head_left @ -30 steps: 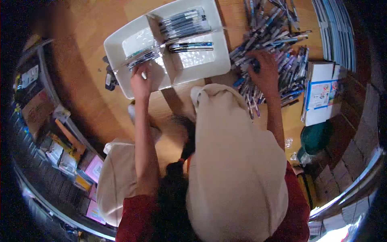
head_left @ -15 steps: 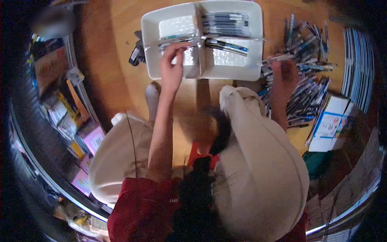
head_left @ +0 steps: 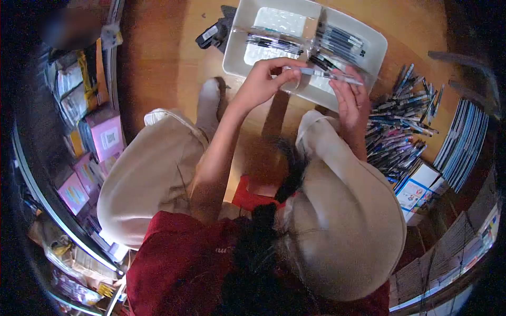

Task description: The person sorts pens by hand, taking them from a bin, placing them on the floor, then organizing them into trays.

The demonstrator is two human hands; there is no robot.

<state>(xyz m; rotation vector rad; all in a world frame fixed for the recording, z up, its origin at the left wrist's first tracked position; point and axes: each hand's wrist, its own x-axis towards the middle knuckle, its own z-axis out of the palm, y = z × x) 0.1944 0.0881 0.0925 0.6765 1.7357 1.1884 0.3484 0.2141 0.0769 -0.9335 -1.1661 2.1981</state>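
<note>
Above the near edge of a white divided tray [head_left: 227,62], my left hand [head_left: 268,81] pinches one end of a pale pen [head_left: 322,74]. My right hand [head_left: 352,100] has its fingers on the pen's other end. The pen lies roughly level between both hands. Inside the tray, dark pens [head_left: 274,43] lie in the left half, and a stack of pens [head_left: 342,42] fills part of the far right compartment. More dark pens [head_left: 322,62] rest just behind the held pen. A loose pile of pens [head_left: 400,121] is on the floor beside my right hand.
Long thin items [head_left: 464,145] stand in a row at the far right, with a white and blue box [head_left: 416,192] nearer me. A black object [head_left: 211,36] lies left of the tray. Pink boxes [head_left: 105,138] and other goods line the left. My knees flank the floor area.
My right hand has come from the pen pile to the tray, and both hands now hold a pen. The view has turned, so the tray appears tilted and farther right.
</note>
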